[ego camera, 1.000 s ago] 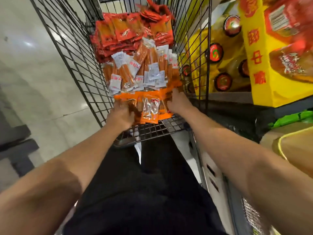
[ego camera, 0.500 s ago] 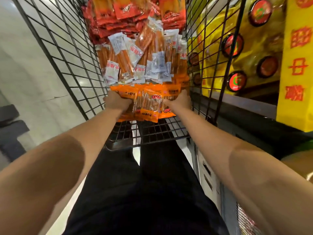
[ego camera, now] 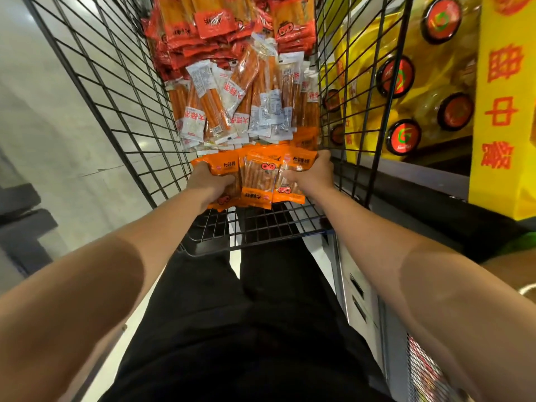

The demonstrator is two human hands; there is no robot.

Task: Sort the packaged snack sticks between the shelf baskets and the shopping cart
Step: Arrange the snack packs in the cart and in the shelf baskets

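Head view, both hands' fingers (ego camera: 224, 181) curled (tightly) round orange snack packs (ego camera: 256, 181)

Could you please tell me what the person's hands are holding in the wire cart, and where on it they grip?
Both hands grip one bunch of orange plastic snack-stick packets: the left hand at its left edge, the right hand at its right edge.

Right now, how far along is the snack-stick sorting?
Looks done: the cart holds grouped red packs and white-labelled packs. In hand: the left hand and right hand grip a bunch of orange packs at the cart's near end. Left: placing that bunch; shelf baskets aren't visible.
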